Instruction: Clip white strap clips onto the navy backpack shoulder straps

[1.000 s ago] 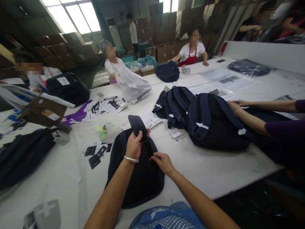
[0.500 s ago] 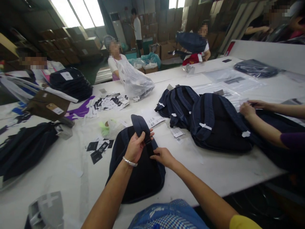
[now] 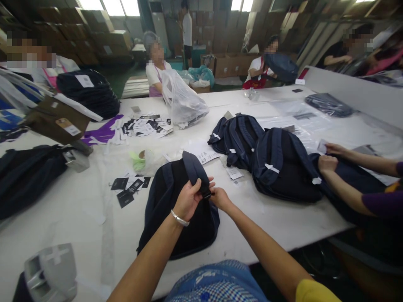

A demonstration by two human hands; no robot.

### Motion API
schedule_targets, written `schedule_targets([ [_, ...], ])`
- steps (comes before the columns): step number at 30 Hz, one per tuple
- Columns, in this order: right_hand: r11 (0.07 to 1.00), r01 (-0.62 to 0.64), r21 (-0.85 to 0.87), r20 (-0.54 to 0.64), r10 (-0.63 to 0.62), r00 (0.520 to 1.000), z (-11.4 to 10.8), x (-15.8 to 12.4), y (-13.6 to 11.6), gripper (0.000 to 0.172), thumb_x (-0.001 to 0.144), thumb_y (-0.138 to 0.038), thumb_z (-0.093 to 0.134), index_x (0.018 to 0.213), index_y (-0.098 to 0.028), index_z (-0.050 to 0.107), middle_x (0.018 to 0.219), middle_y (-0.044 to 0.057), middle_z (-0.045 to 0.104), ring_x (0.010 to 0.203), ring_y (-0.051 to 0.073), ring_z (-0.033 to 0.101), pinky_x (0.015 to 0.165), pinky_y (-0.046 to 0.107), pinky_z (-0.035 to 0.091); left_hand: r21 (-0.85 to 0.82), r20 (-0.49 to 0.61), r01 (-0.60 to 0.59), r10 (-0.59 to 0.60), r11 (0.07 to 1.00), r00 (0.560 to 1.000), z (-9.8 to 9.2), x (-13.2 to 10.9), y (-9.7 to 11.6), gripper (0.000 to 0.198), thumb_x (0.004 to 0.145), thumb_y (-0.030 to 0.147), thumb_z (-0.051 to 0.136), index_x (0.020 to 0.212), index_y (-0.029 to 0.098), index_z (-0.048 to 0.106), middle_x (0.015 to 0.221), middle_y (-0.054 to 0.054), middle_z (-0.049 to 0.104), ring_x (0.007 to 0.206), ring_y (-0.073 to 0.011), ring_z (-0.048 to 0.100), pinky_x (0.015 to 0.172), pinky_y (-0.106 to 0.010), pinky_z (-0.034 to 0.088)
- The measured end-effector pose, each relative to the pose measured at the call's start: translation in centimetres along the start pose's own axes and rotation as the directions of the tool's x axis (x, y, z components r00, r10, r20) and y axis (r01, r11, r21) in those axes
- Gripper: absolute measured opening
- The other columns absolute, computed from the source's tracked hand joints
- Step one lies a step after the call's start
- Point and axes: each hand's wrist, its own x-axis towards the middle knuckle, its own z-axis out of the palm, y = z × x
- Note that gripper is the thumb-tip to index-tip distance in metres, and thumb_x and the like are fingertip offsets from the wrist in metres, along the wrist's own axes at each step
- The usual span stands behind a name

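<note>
A dark navy backpack (image 3: 176,218) lies flat on the white table (image 3: 78,209) in front of me. Its padded shoulder strap (image 3: 193,167) arches up from the top. My left hand (image 3: 189,199), with a silver bangle on the wrist, is closed round the lower end of that strap near its buckle. My right hand (image 3: 220,198) pinches the strap's webbing right beside the left hand, fingers closed.
Two more navy backpacks (image 3: 267,159) lie to the right, where a co-worker's hands (image 3: 327,161) in purple sleeves work on another bag. Black and white tags (image 3: 143,126), a clear plastic bag (image 3: 184,105), a tape roll (image 3: 140,157) and stacked bags (image 3: 88,94) lie beyond. Other people stand around the table.
My right hand has moved up the strap and now meets the left hand at the buckle. The view shifted slightly. The far person has lowered the bag they held up.
</note>
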Motion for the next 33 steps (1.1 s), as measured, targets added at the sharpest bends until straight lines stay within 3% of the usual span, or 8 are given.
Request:
schedule_targets([
  [4, 0.999, -0.019, -0.049, -0.071, 0.016, 0.997, -0.5, 0.0, 0.4, 0.020, 0.072, -0.020, 0.058, 0.081, -0.023, 0.075, 0.072, 0.001, 0.070, 0.070, 0.018, 0.062, 0.067, 0.027, 0.044, -0.148, -0.113, 0.086, -0.103, 0.985, 0.988, -2.2, -2.4, -3.4, 0.033, 0.085, 0.040, 0.058, 0.102, 0.013, 0.063, 0.116, -0.014, 0.063, 0.105, -0.0272, 0.061, 0.087, -0.042, 0.054],
  [8, 0.991, -0.107, 0.079, -0.094, 0.114, 0.989, -0.3, 0.2, 1.6, 0.021, 0.069, -0.019, 0.060, 0.082, -0.024, 0.075, 0.080, 0.001, 0.072, 0.076, 0.018, 0.063, 0.074, 0.029, 0.047, -0.164, -0.292, 0.087, -0.133, 0.983, 0.947, -4.3, -4.6, -8.1, 0.031, 0.081, 0.039, 0.065, 0.101, 0.015, 0.063, 0.107, -0.011, 0.067, 0.100, -0.0239, 0.063, 0.087, -0.038, 0.053],
  [12, 0.961, -0.199, 0.191, 0.009, 0.201, 0.980, 0.8, 1.0, 2.3, 0.019, 0.069, -0.026, 0.061, 0.081, -0.019, 0.075, 0.062, 0.000, 0.069, 0.058, 0.015, 0.061, 0.058, 0.026, 0.048, 0.020, -0.366, 0.082, -0.069, 0.996, 0.928, -5.3, -5.6, -11.8, 0.046, 0.078, 0.038, 0.069, 0.119, 0.023, 0.056, 0.117, -0.009, 0.064, 0.109, -0.0238, 0.059, 0.091, -0.038, 0.050],
  [17, 0.915, -0.313, 0.256, 0.195, 0.268, 0.943, 1.7, 1.7, 2.6, 0.016, 0.064, -0.021, 0.065, 0.077, -0.016, 0.073, 0.053, 0.000, 0.065, 0.047, 0.011, 0.055, 0.044, 0.021, 0.044, 0.286, -0.446, 0.023, 0.111, 0.958, 0.888, -6.7, -5.5, -15.3, 0.045, 0.081, 0.047, 0.062, 0.116, 0.020, 0.060, 0.125, -0.010, 0.060, 0.122, -0.0259, 0.049, 0.106, -0.038, 0.036],
  [23, 0.844, -0.449, 0.295, 0.414, 0.311, 0.856, 2.6, 1.9, 3.6, 0.018, 0.058, -0.011, 0.065, 0.073, -0.016, 0.072, 0.060, 0.001, 0.068, 0.049, 0.011, 0.059, 0.047, 0.023, 0.051, 0.264, -0.558, 0.101, 0.067, 0.959, 0.827, -8.3, -4.3, -19.9, 0.052, 0.079, 0.052, 0.061, 0.122, 0.023, 0.056, 0.125, -0.010, 0.059, 0.117, -0.0265, 0.054, 0.101, -0.039, 0.041],
  [26, 0.825, -0.465, 0.322, 0.448, 0.299, 0.842, 3.3, 1.8, 3.9, 0.015, 0.058, -0.010, 0.064, 0.069, -0.017, 0.070, 0.060, 0.000, 0.067, 0.051, 0.011, 0.059, 0.046, 0.021, 0.050, 0.218, -0.597, 0.133, 0.025, 0.967, 0.802, -8.7, -3.8, -20.8, 0.052, 0.077, 0.051, 0.063, 0.120, 0.022, 0.057, 0.115, -0.011, 0.065, 0.106, -0.0268, 0.061, 0.092, -0.040, 0.047],
  [31, 0.794, -0.466, 0.391, 0.454, 0.275, 0.848, 3.7, 1.3, 4.5, 0.010, 0.062, -0.014, 0.065, 0.071, -0.017, 0.069, 0.062, 0.000, 0.068, 0.055, 0.011, 0.062, 0.051, 0.021, 0.051, 0.347, -0.566, 0.047, 0.170, 0.937, 0.807, -8.5, -3.7, -20.1, 0.039, 0.071, 0.043, 0.072, 0.099, 0.016, 0.068, 0.103, -0.010, 0.070, 0.104, -0.0253, 0.061, 0.096, -0.034, 0.044],
  [33, 0.785, -0.447, 0.429, 0.434, 0.255, 0.864, 3.8, 1.0, 4.7, 0.011, 0.063, -0.017, 0.067, 0.074, -0.016, 0.068, 0.064, 0.001, 0.069, 0.058, 0.012, 0.063, 0.055, 0.023, 0.053, 0.277, -0.574, 0.073, 0.104, 0.958, 0.812, -8.1, -3.7, -20.1, 0.039, 0.072, 0.043, 0.072, 0.100, 0.016, 0.068, 0.098, -0.009, 0.071, 0.097, -0.0242, 0.064, 0.090, -0.034, 0.048],
])
